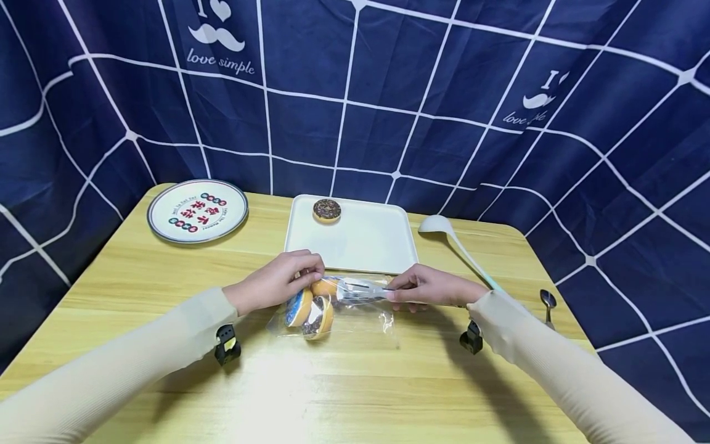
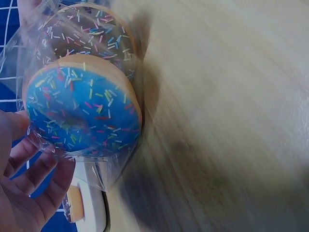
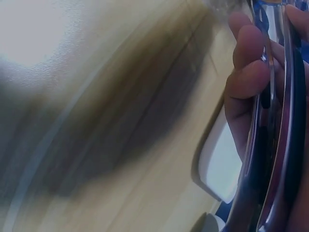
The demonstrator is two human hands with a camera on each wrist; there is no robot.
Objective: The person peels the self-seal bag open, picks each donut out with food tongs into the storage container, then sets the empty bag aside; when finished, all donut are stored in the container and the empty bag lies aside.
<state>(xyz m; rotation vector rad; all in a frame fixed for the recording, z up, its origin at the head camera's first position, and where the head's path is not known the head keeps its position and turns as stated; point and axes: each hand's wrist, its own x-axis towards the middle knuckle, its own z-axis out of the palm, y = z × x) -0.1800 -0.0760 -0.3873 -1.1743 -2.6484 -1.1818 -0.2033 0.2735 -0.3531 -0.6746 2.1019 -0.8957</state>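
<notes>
Before the white tray (image 1: 360, 246), clear bag (image 1: 363, 322) of doughnuts (image 1: 317, 317), pinched by my left fingers (image 1: 304, 264); tongs (image 1: 360, 290), clamped in my right fingers (image 3: 248, 79); possible fault: tongs snag thin plastic, bag tears.

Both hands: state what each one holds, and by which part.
The left hand holds the clear bag by its far edge; the right hand grips the metal tongs by their arms.

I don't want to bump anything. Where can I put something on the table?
Bare table lies between the plate and tray, and between the sleeves, this side of the donut bag. It's crowded where the left hand grips that bag and the right hand holds tongs.
</notes>
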